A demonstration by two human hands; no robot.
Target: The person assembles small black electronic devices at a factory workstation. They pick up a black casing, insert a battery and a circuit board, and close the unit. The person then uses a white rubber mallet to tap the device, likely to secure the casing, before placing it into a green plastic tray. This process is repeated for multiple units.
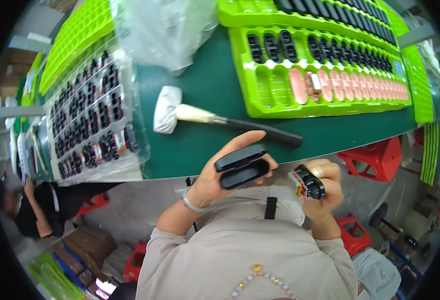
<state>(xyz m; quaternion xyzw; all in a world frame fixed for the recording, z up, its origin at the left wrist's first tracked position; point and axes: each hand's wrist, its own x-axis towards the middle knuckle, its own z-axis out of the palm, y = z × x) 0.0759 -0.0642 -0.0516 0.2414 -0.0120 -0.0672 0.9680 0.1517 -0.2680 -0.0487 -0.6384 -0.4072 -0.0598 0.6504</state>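
Bare green table [200,95] open in the middle, hammer [220,120] lying across its near part, green trays [320,65] crowding the right, clear tray [92,115] filling the left, plastic bag [165,30] blocking the far side.

Taking the green counter [205,95] as the landmark: a crumpled clear plastic bag [167,30] lies at its far edge, left of the middle, shiny and see-through. Along the counter's left end lies a clear plastic blister tray [92,115], rectangular, its rows of pockets filled with small dark parts; some carry small white and red labels [100,150] near the tray's near edge. On the counter's far right lie bright green moulded packing trays [280,100], long and rectangular, with rows of oval pockets, some holding black pieces, others pink ones. No signs or screens are visible.
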